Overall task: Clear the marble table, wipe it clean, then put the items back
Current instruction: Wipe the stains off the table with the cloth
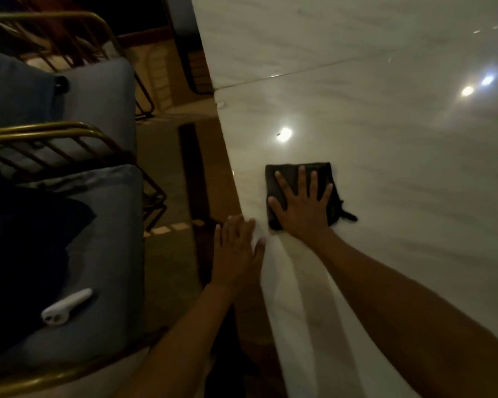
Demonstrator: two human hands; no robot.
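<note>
Right hand: fingers spread flat, pressing a folded dark cloth onto the marble table, near its left edge. Left hand: at 8 o'clock of the cloth, fingers straight, resting on the table edge, holding nothing. White object lies on a blue-cushioned chair at 8 o'clock of the left hand.
</note>
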